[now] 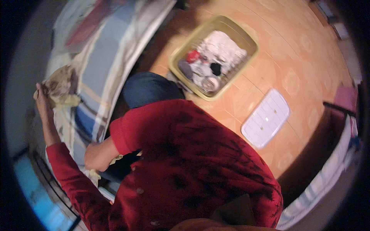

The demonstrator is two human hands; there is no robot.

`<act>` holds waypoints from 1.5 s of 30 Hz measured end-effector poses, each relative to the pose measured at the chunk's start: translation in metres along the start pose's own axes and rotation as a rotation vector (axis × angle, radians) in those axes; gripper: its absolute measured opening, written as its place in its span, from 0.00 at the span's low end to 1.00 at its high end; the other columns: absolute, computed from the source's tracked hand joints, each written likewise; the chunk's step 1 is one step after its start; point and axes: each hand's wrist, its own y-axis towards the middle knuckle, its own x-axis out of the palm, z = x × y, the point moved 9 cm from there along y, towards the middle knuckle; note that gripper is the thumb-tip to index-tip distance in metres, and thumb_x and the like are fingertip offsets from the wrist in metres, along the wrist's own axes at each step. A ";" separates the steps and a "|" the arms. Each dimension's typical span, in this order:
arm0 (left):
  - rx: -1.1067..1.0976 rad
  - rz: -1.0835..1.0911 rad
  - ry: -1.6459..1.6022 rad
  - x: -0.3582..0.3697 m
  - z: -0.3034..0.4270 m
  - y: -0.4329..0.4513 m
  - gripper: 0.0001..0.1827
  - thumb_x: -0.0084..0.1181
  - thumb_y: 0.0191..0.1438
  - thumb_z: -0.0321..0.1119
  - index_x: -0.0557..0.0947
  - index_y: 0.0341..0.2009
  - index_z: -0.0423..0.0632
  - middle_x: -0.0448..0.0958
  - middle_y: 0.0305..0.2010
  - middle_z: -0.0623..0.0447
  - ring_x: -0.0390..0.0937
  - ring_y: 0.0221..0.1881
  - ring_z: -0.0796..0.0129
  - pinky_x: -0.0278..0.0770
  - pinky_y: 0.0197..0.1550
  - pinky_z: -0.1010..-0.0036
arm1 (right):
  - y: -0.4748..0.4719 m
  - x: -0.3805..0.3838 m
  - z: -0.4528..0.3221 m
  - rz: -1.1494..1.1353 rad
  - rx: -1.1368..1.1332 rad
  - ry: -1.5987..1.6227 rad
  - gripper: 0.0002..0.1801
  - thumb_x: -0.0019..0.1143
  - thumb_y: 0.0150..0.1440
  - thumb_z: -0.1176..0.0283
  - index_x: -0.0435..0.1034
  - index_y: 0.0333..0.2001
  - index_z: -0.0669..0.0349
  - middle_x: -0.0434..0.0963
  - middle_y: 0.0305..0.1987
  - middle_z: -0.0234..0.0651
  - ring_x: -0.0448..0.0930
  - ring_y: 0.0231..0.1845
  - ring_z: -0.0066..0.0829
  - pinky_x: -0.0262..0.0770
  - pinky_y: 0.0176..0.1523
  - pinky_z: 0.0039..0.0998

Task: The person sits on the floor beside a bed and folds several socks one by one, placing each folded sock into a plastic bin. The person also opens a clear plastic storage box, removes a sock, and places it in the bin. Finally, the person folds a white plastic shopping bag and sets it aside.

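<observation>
At the far left my left hand (42, 96) is raised, its fingers closed on the edge of a brown and cream cloth (60, 82) with a pale yellow border, over a bed with a blue, white and brown patterned sheet (99, 55). My right hand (99, 157) is lower, closer to my body in its red sleeve, and grips pale yellow cloth (94, 176). Whether both hands hold one piece of cloth cannot be told. Motion blur softens the cloth and the left fingers.
A yellow plastic tub (254, 55) with white, red, grey and black cloth items stands on the orange tiled floor (289, 69). A white plastic lid (267, 117) lies nearby. My knee (150, 89) is between bed and tub. Striped fabric (323, 179) hangs at the lower right.
</observation>
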 end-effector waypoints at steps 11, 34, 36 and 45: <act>-0.055 0.198 -0.238 -0.051 0.049 -0.040 0.35 0.42 0.54 0.63 0.72 0.47 0.40 0.73 0.46 0.48 0.72 0.46 0.65 0.71 0.47 0.70 | -0.013 0.007 -0.009 -0.199 0.063 -0.011 0.10 0.52 0.40 0.73 0.70 0.30 0.61 0.75 0.24 0.45 0.78 0.30 0.48 0.71 0.31 0.47; -0.092 0.218 0.171 -0.089 -0.013 -0.062 0.21 0.66 0.42 0.49 0.77 0.33 0.47 0.70 0.24 0.58 0.67 0.21 0.75 0.64 0.21 0.78 | -0.010 -0.043 0.041 0.102 0.270 0.017 0.10 0.55 0.47 0.66 0.69 0.31 0.59 0.75 0.25 0.48 0.75 0.30 0.52 0.70 0.34 0.46; -0.130 0.248 0.114 -0.096 -0.020 -0.066 0.20 0.66 0.43 0.48 0.77 0.33 0.46 0.70 0.24 0.58 0.67 0.21 0.75 0.65 0.22 0.78 | -0.010 -0.048 0.048 0.130 0.298 0.082 0.11 0.55 0.46 0.65 0.69 0.32 0.60 0.75 0.27 0.48 0.76 0.32 0.51 0.71 0.36 0.46; -0.055 0.163 -0.294 -0.095 -0.036 -0.097 0.15 0.56 0.53 0.37 0.77 0.42 0.43 0.75 0.33 0.56 0.72 0.31 0.74 0.72 0.33 0.78 | -0.034 -0.067 0.119 0.352 0.774 1.007 0.17 0.46 0.59 0.57 0.69 0.36 0.61 0.76 0.23 0.34 0.72 0.15 0.17 0.63 0.15 0.17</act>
